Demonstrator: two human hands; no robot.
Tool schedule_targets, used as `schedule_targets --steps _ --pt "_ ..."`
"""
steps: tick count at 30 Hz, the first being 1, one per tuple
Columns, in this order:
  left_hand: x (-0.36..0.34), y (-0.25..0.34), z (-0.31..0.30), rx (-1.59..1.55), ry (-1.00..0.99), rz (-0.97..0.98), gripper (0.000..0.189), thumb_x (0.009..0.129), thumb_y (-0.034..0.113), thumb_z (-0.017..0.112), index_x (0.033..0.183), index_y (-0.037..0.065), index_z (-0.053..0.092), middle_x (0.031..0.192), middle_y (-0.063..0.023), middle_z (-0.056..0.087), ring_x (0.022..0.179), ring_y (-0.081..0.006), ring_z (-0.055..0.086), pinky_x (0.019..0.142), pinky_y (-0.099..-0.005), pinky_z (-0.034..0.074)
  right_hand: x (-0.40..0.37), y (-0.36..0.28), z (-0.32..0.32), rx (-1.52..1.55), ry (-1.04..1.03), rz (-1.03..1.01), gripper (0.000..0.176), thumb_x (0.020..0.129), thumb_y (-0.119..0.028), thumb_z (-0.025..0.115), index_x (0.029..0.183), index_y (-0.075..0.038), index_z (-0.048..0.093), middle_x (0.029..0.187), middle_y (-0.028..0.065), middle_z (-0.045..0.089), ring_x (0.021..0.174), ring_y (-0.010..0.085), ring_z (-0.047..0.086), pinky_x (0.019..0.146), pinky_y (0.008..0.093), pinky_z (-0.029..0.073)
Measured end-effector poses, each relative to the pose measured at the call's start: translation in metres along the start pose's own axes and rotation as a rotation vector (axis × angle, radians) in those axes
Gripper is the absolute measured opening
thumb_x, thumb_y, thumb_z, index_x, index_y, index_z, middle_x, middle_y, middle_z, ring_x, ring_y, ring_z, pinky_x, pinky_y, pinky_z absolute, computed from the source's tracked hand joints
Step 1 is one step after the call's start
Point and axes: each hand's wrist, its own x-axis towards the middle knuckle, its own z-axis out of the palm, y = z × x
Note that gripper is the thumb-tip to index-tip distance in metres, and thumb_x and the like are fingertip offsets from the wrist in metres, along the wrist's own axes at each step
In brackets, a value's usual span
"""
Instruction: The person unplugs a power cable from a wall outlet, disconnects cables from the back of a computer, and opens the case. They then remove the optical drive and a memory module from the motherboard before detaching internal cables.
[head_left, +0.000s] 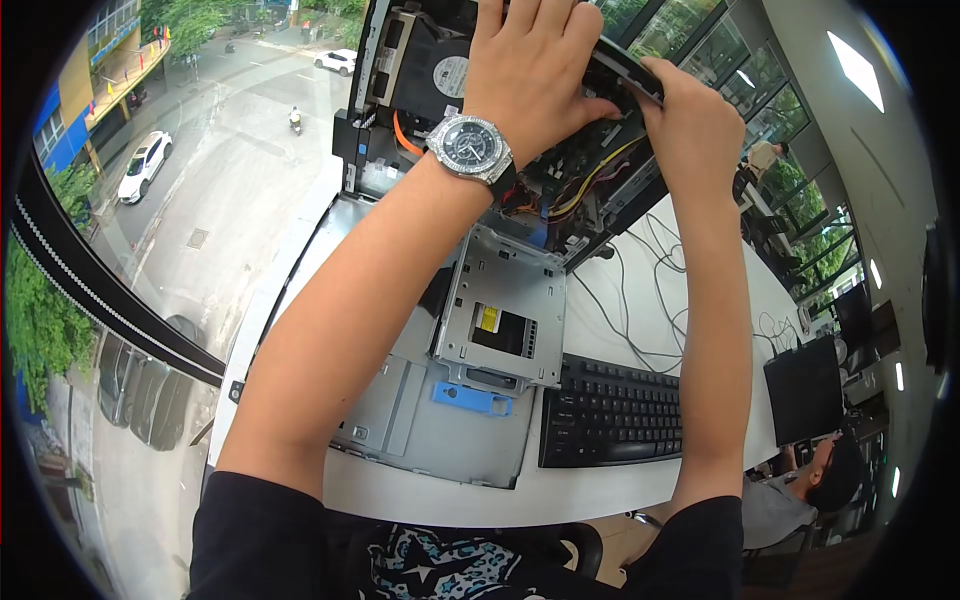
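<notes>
Evidently, both hands are up at the open computer case (625, 195), which stands at the far side of the white surface (400, 497). The left hand (535, 65) reaches across it, palm down, thumb stretched sideways; its fingertips are cut off, so I cannot tell whether it grasps anything. The right hand (690, 115), wrist bent, is clenched around the case's black upper edge. The case contains one visible fan (450, 76) and bundled wires (585, 190). Nearer lie one metal drive bracket (470, 335) and one keyboard (615, 412), side by side.
</notes>
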Motion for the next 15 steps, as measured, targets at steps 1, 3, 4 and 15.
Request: schedule_targets --steps 1,3,4,15 --pt "-0.0008 0.0004 0.0022 0.009 0.035 -0.003 0.075 0.059 0.035 0.094 0.114 0.005 0.053 0.12 -0.0143 0.053 0.12 -0.0343 0.05 0.121 -0.0595 0.025 -0.0001 0.0 0.0004 0.0 -0.005 -0.001 0.02 0.084 -0.02 0.077 0.1 -0.013 0.069 0.08 0.0073 0.071 0.076 0.0303 0.072 0.064 0.0404 0.055" --pt "-0.0013 0.0011 0.0046 0.022 0.033 -0.01 0.076 0.059 0.034 0.094 0.115 0.005 0.053 0.121 -0.0142 0.052 0.121 -0.0344 0.049 0.121 -0.0595 0.024 -0.0011 -0.0001 0.0012 -0.037 -0.014 0.007 0.019 0.084 -0.021 0.077 0.1 -0.014 0.07 0.08 0.0078 0.072 0.077 0.0307 0.072 0.064 0.0411 0.055" --pt "-0.0017 0.0016 0.0054 0.037 0.033 -0.014 0.077 0.059 0.034 0.095 0.115 0.005 0.052 0.121 -0.0141 0.052 0.122 -0.0344 0.049 0.121 -0.0595 0.024 -0.0018 0.0001 0.0021 -0.038 -0.019 0.006 0.019 0.084 -0.021 0.077 0.1 -0.014 0.07 0.08 0.0078 0.072 0.077 0.0307 0.072 0.064 0.0411 0.055" --pt "-0.0021 0.0022 0.0075 0.052 0.019 -0.014 0.078 0.058 0.036 0.095 0.115 0.005 0.052 0.12 -0.0137 0.052 0.122 -0.0338 0.048 0.12 -0.0587 0.026 -0.0021 -0.0063 0.0033 -0.101 0.016 0.094 0.018 0.084 -0.02 0.076 0.102 -0.019 0.076 0.08 0.0116 0.073 0.077 0.0335 0.073 0.065 0.0427 0.057"
